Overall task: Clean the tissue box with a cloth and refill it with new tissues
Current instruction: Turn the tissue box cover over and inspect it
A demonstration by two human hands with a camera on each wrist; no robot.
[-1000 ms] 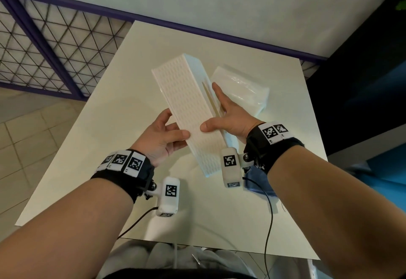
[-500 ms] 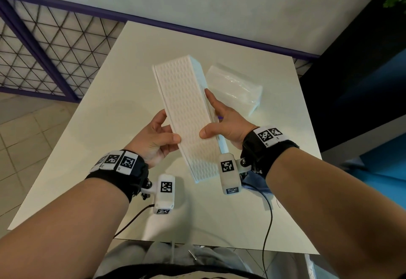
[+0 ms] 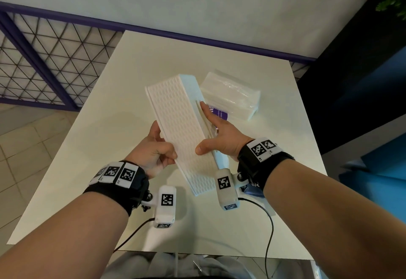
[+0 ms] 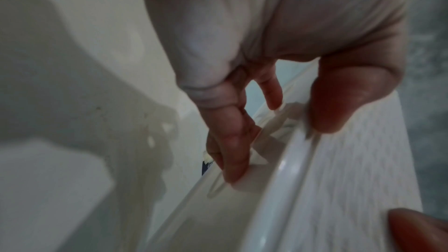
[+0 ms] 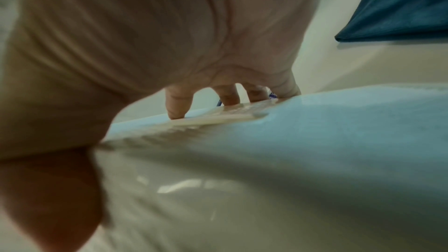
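We are holding the white tissue box (image 3: 182, 129) tilted on its long edge above the middle of the table (image 3: 105, 125), its near end low toward the near edge. Our left hand (image 3: 153, 151) is gripping its left side, thumb on the textured face, fingers curled underneath; our right hand (image 3: 222, 138) is clamping its right side, thumb on the face, fingers along the slotted side. We are noting a blue cloth (image 5: 397, 7) under the right wrist and, farther off, the wrapped tissue pack (image 3: 232, 94) lying toward the far right corner.
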